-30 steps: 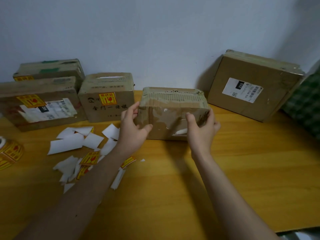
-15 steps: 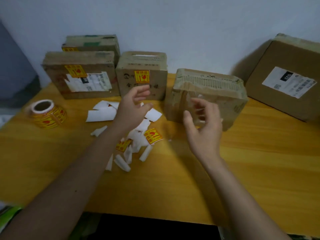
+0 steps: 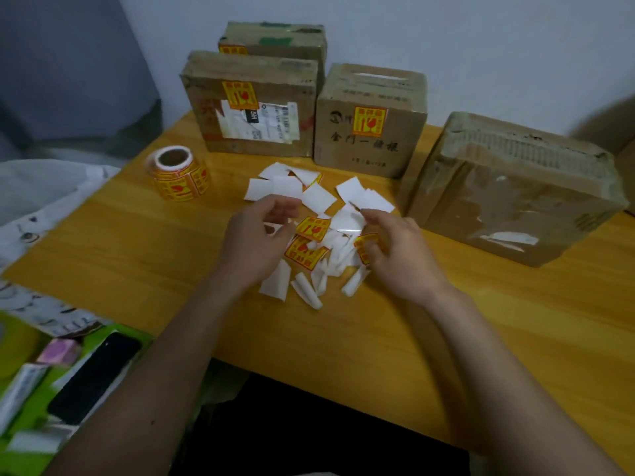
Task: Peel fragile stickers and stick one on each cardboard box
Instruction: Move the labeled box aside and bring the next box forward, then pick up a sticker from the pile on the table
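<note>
I see both hands over the pile of white backing scraps (image 3: 318, 197): left hand (image 3: 254, 245) loosely curled, holding nothing; right hand (image 3: 400, 249) appears to pinch a yellow sticker (image 3: 366, 247). Taped box (image 3: 512, 190) stands right, unlabelled; sticker roll (image 3: 178, 173) left

far-right box (image 3: 618, 128) cropped, phone (image 3: 92, 376) blurred
</note>
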